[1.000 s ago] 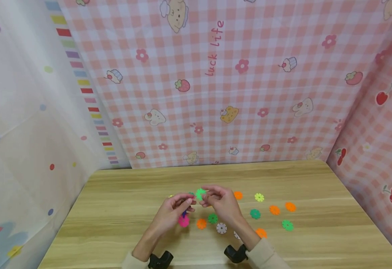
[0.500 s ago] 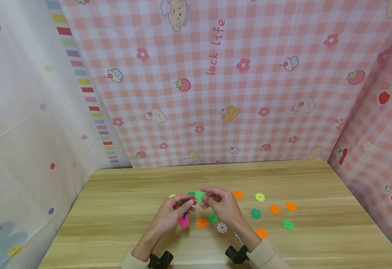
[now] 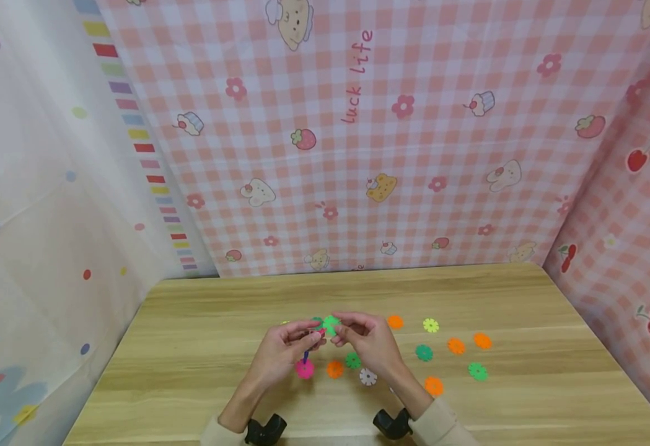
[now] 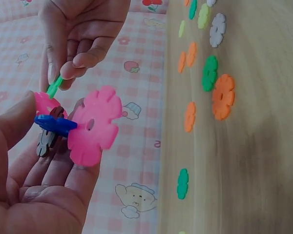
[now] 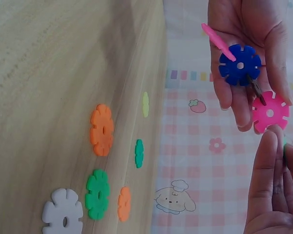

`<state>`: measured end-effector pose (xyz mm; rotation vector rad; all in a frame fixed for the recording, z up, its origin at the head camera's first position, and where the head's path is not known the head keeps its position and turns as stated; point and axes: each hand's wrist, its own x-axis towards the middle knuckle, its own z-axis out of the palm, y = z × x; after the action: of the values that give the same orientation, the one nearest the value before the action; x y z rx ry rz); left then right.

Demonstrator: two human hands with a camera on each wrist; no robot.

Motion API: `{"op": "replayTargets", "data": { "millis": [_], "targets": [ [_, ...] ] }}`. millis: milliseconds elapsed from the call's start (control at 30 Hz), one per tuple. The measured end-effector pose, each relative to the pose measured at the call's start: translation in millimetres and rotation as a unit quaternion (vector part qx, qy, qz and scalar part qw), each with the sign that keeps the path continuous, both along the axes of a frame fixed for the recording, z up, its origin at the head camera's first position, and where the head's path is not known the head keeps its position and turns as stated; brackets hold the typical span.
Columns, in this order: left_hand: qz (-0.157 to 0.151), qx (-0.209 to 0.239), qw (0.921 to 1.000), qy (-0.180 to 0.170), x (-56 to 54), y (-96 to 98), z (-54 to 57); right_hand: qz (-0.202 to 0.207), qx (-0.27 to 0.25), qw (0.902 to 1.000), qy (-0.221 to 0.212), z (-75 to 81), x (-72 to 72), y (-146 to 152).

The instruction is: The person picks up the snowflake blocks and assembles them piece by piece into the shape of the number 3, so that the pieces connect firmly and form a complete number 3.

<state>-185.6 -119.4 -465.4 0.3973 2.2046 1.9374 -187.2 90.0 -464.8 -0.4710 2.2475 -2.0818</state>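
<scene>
My left hand (image 3: 285,350) pinches a small chain of slotted flower-shaped discs above the table. The chain joins a large pink disc (image 4: 95,139), a blue disc (image 5: 240,73), a dark brown-grey disc (image 4: 45,144) and a second pink disc (image 5: 270,117). Thumb and fingers of my right hand (image 3: 372,341) pinch a bright green disc (image 3: 330,324). In the left wrist view the green disc stands edge-on at the second pink disc's rim; whether their slots interlock is hidden. In the right wrist view, my fingers mostly cover the green disc.
Loose discs lie flat on the wooden table (image 3: 191,359), among them an orange disc (image 3: 335,370), a green disc (image 3: 353,360), a white disc (image 3: 367,376) and a yellow disc (image 3: 430,325). A checked cloth (image 3: 325,167) hangs behind the table.
My right hand has moved slightly left and down, bringing the green disc against the pink disc in my left hand. The left hand has stayed nearly still.
</scene>
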Motion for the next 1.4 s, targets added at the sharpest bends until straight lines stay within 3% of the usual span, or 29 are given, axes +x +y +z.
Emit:
{"op": "replayTargets", "data": {
  "millis": [300, 567, 733, 900, 1033, 1233, 1400],
  "targets": [
    [-0.006, -0.033, 0.9991, 0.024, 1.1, -4.9, 1.7, 0.017, -0.002, 0.9994, 0.029, -5.1, 1.0, -5],
    [-0.038, -0.011, 0.999, 0.02, 1.1, -12.5, -9.1, 0.037, -0.013, 0.9992, 0.01, -12.7, -2.9, -12],
    [-0.04, -0.011, 0.9988, 0.024, 1.5, -17.6, -12.8, 0.033, 0.003, 0.9994, -0.007, -17.5, -7.5, -18],
    [-0.004, -0.031, 0.9994, 0.01, 0.0, -25.9, -13.4, 0.041, 0.008, 0.9988, -0.026, -17.7, -15.9, -27],
    [0.052, -0.04, 0.9977, -0.017, -2.2, -39.4, -15.1, 0.046, 0.004, 0.998, -0.044, -17.9, -25.9, -37],
    [0.134, -0.011, 0.9897, -0.05, -7.7, -62.1, -16.1, 0.045, 0.033, 0.9967, -0.06, -26.8, -44.4, -56],
    [0.16, -0.024, 0.985, -0.06, -8.1, -77.0, -15.8, 0.038, 0.077, 0.993, -0.081, -36.2, -55.2, -67]
  ]
}}
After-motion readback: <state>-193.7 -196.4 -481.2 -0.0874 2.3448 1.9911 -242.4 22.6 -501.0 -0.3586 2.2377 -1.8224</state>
